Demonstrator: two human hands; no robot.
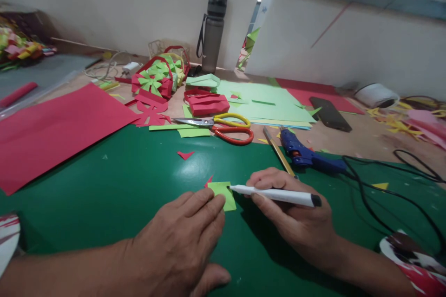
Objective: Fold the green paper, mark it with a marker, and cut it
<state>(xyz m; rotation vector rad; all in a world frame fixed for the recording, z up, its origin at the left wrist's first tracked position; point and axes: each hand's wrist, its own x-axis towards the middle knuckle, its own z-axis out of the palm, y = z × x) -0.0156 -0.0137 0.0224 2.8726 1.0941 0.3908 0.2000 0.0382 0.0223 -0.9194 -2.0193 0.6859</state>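
On the green mat lies a small light-green paper square [229,201]. My left hand [188,225] rests flat over its left part, fingers stretched out and pressing it down, thumb apart. A white marker pen [278,193] with a black end is pinched in my right hand [296,213]. Its tip is at the upper right edge of the square, beside a dark mark. A red paper scrap [209,181] sticks out behind the square's upper left corner, and another red scrap [186,155] lies farther back.
Scissors [223,125] with yellow and red handles lie ahead. To the right are a pencil [278,151], a blue glue gun [310,155] with its black cable, and a phone [331,113]. Red paper [62,130] covers the left; a bottle [213,32] stands by the wall.
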